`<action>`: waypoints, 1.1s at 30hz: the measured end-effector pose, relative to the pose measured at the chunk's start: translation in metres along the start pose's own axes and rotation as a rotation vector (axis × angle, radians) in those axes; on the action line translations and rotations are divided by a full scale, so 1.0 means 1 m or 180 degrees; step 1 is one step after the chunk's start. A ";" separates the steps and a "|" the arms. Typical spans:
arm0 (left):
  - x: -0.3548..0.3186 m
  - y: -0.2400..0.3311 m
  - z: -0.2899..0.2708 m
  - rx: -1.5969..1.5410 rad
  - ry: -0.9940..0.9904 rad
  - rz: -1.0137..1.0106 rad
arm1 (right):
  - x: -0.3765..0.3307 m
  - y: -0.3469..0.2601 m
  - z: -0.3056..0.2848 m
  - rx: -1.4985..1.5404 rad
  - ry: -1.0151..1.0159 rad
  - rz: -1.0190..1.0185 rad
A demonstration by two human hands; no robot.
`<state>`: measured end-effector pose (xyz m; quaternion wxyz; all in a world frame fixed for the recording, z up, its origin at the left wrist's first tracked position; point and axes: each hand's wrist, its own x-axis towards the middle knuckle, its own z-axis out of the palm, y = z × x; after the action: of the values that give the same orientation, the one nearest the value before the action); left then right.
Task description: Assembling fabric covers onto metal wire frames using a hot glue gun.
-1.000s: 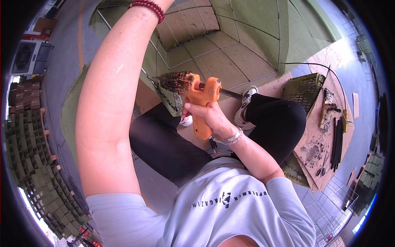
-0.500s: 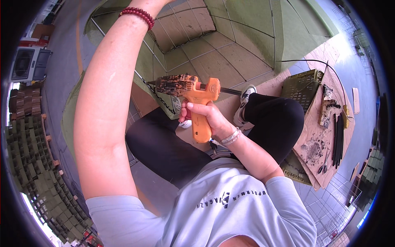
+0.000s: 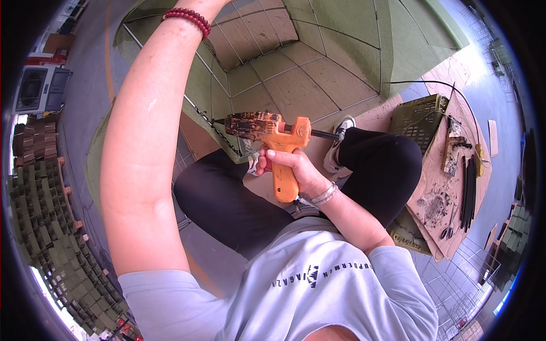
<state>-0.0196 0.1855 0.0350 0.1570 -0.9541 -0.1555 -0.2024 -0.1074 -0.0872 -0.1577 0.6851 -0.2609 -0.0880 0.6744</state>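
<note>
My right hand (image 3: 301, 169) is wrapped round the handle of an orange hot glue gun (image 3: 284, 184), its front blackened and crusted. A dark glue stick (image 3: 324, 134) juts from the back of the gun. The nozzle points left, at the rim of a green fabric cover (image 3: 355, 28) on a metal wire frame (image 3: 248, 89); whether it touches cannot be told. Black glue (image 3: 203, 116) runs along that rim. My left arm reaches up across the frame's left side, a red bead bracelet at the wrist. My left hand (image 3: 213, 3) is cut off by the upper edge, fingers hidden.
Right of my knee, a cardboard sheet (image 3: 424, 224) bears black sticks (image 3: 467, 193), scissors (image 3: 449, 230) and a glue-stained block (image 3: 452, 150). A green plastic crate (image 3: 418, 122) stands beside it. A black cable (image 3: 432, 82) arches over there. Stacked green pieces (image 3: 51, 244) line the far left.
My right hand and the glue gun have shifted slightly right and down, the nozzle moving along the frame's rim. My left arm has barely moved.
</note>
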 end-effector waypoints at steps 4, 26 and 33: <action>0.001 0.000 0.001 0.0008 -0.0005 -0.0012 | 0.000 0.000 0.001 -0.0187 -0.0028 -0.0103; 0.001 -0.002 0.002 -0.0037 0.0018 -0.0040 | -0.010 -0.006 0.008 -0.0475 0.0074 -0.0005; 0.003 -0.007 0.001 -0.0008 -0.0026 -0.0075 | -0.030 0.002 -0.008 -0.0768 0.0082 -0.0043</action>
<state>-0.0195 0.1924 0.0371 0.1527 -0.9532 -0.1671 -0.2005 -0.1079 -0.1179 -0.1584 0.6544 -0.3495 -0.1613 0.6508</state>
